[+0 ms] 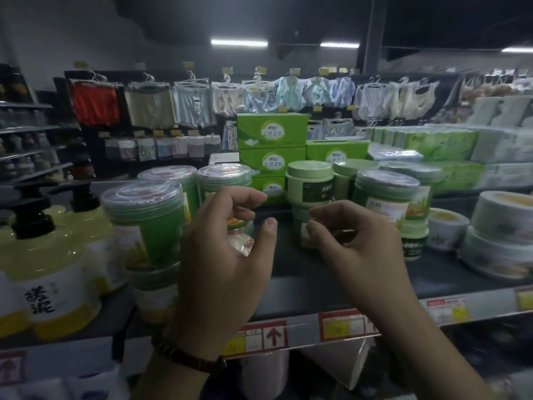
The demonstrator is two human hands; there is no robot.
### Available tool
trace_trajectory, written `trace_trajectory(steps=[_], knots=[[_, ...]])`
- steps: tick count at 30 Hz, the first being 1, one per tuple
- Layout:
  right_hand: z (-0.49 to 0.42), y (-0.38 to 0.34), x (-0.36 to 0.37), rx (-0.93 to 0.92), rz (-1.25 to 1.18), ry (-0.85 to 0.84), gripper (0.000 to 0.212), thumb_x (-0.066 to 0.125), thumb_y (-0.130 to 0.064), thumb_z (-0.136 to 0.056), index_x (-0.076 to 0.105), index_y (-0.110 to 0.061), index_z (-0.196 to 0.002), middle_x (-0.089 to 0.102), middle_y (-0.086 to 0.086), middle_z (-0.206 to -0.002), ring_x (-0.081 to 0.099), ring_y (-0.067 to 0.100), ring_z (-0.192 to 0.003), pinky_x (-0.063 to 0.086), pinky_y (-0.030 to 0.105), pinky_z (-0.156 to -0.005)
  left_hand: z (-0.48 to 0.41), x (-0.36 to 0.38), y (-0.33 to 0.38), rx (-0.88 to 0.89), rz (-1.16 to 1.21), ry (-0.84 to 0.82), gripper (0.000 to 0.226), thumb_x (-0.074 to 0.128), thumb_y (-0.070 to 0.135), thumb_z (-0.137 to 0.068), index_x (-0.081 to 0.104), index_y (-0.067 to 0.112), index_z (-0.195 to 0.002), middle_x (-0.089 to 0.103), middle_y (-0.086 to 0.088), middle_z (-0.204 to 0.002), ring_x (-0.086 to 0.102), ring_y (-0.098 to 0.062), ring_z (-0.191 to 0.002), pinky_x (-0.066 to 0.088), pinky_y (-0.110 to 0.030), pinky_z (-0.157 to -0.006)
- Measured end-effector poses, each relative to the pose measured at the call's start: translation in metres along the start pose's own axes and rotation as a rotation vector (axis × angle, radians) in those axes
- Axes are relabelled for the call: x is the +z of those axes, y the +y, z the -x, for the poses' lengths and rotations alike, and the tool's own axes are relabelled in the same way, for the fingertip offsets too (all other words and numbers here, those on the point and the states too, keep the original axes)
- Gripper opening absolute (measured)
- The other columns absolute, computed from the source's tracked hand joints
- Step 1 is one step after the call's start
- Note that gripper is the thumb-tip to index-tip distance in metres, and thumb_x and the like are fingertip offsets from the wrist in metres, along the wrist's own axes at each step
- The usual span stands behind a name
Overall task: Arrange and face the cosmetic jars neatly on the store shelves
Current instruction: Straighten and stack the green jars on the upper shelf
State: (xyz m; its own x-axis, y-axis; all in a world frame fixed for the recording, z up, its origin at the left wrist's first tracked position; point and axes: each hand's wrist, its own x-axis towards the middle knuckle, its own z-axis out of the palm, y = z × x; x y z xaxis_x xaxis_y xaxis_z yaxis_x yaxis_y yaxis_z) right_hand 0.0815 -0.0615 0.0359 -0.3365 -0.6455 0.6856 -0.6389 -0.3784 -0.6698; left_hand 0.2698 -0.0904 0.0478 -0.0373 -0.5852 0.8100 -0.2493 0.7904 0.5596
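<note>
I am looking at the top shelf [314,287] with both hands raised in front of the cosmetic jars. My left hand [225,255] curves around a small jar [241,243] that stands on the shelf below the stacked clear-lidded green jars [144,215]. The fingers arch over its lid and the thumb sits out to its right. I cannot tell whether that grip touches the jar or only frames it. My right hand [360,249] hangs loosely curled just beside the left, its grip narrow and, as far as I can see, holding nothing. It sits in front of a low jar under the pale green jar [310,183]. I judge both hands sit this close so each can turn a jar label-forward into the bare gap of shelf between the two stacks. The yellow pump bottles [43,269] crowd the left, so there is little room to shift things that way.
</note>
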Motion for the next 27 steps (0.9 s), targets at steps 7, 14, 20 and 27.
trace_trajectory(steps=[7,14,20,27], knots=[[-0.001,0.017,-0.034,0.034,0.062,0.045,0.005,0.080,-0.025,-0.092,0.080,-0.027,-0.096,0.078,-0.019,-0.084,0.072,-0.002,-0.082,0.056,0.021,-0.074,-0.002,0.030,0.003,-0.023,0.022,-0.029,0.022,0.073,0.025,-0.088,0.067,0.028,-0.108,0.070,0.013,-0.109,0.068,-0.009,-0.100,0.043,-0.010,-0.082],[-0.002,0.031,-0.062,0.082,0.100,0.089,0.005,0.081,-0.026,-0.093,0.080,-0.028,-0.097,0.077,-0.019,-0.085,0.072,-0.006,-0.084,0.057,0.015,-0.075,0.000,0.065,0.010,-0.096,0.073,-0.121,0.025,0.079,0.023,-0.090,0.066,0.032,-0.109,0.070,0.014,-0.111,0.068,-0.004,-0.100,0.042,-0.006,-0.077],[-0.005,0.044,-0.085,0.124,0.099,0.117,0.007,0.083,-0.026,-0.093,0.080,-0.027,-0.099,0.078,-0.018,-0.086,0.073,-0.005,-0.085,0.061,0.023,-0.077,0.003,0.100,0.012,-0.180,0.132,-0.205,0.028,0.078,0.024,-0.092,0.065,0.038,-0.112,0.070,0.017,-0.112,0.069,0.001,-0.102,0.055,-0.019,-0.077],[-0.013,0.062,-0.102,0.169,0.130,0.156,0.010,0.081,-0.030,-0.092,0.076,-0.030,-0.101,0.076,-0.017,-0.090,0.071,-0.003,-0.084,0.063,0.035,-0.077,0.001,0.137,0.009,-0.241,0.159,-0.232,0.034,0.081,0.027,-0.090,0.064,0.036,-0.118,0.068,0.016,-0.115,0.068,-0.001,-0.103,0.062,-0.037,-0.088]])
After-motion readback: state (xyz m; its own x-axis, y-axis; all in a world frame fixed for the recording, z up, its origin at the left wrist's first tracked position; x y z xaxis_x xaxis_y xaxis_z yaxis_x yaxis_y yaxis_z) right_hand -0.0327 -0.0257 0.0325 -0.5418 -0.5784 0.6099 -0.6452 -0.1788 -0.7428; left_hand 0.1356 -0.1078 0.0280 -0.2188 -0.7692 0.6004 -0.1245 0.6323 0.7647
